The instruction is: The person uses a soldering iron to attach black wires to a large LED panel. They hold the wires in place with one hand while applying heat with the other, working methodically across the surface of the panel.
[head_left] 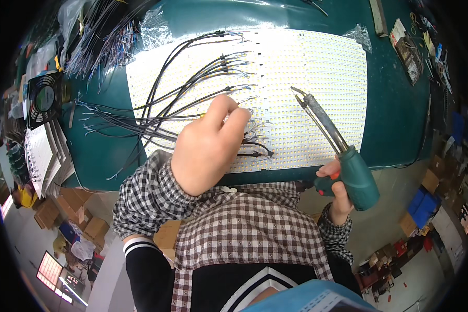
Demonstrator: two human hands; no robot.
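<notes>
My right hand [340, 203] grips the green handle of a soldering gun [360, 179]. Its long metal tip points up and left, above the white LED panels [327, 67]. Over the middle of the panels, my left hand [205, 148] is closed with thumb and finger pinched together. What it pinches is hidden; a bit of yellow shows beside the fingers. Several black cables [166, 99] with thin stripped wire ends run across the panels from the left, their ends along the middle seam. Some of these cables pass beneath my left hand.
The panels lie on a green table [395, 119]. A small fan [44, 100] stands at the left edge above a stack of white sheets [49, 156]. Bundled loose wires [106, 41] lie at the back left. A plastic-wrapped packet [405, 52] lies at the back right.
</notes>
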